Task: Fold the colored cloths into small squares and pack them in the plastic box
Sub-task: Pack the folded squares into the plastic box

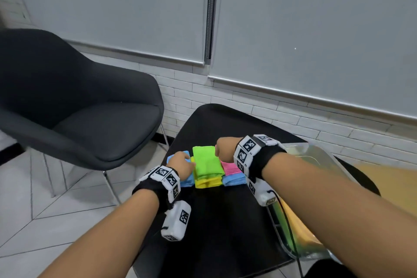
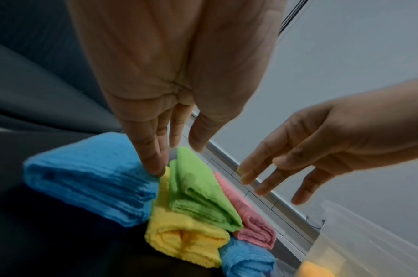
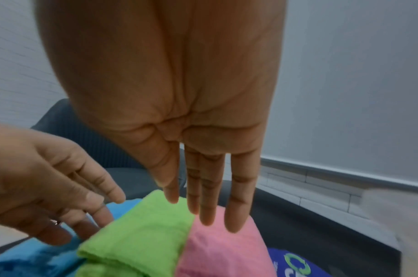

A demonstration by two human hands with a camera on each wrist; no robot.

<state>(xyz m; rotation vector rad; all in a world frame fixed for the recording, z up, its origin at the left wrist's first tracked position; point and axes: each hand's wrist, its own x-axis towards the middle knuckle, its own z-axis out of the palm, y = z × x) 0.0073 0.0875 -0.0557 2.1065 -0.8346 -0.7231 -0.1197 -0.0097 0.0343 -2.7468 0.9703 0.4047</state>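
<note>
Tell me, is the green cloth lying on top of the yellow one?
Yes, the folded green cloth sits on the yellow cloth, whose folded edge sticks out beneath it.

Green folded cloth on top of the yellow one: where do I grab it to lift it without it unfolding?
Judging by its pose, pinch the green cloth across its two long sides, coming down from above. It lies flat on the yellow cloth with layered edges facing you, so squeezing all layers should keep them together. Left hand and right hand flank it, fingers straight.
</note>
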